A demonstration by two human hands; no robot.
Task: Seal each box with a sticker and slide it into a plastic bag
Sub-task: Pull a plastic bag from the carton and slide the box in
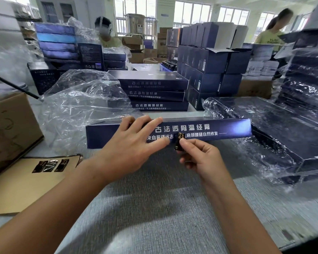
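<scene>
Plainly the long dark blue box [209,132] lies across the middle of the frame with its printed long side facing the person, probably so that the flap seam is within easy reach for sealing. The left hand [134,145] is wide open, its fingers spread flat over the box's top edge and front face, which looks meant to stop the box from sliding on the grey table [163,208]. The right hand [200,158] is nearly closed, pinching a small black sticker [179,143] between thumb and forefinger, with the sticker against the lower front edge of the box, just beside the left fingertips. At lower left a tan backing sheet [17,182] with a few more stickers lies close by, handy for the next boxes. Loose clear plastic bags [81,107] are heaped just behind the box at centre left, ready for it. Boxes already bagged [283,136] lie at the right, and unbagged ones [154,92] are stacked at upper centre.
</scene>
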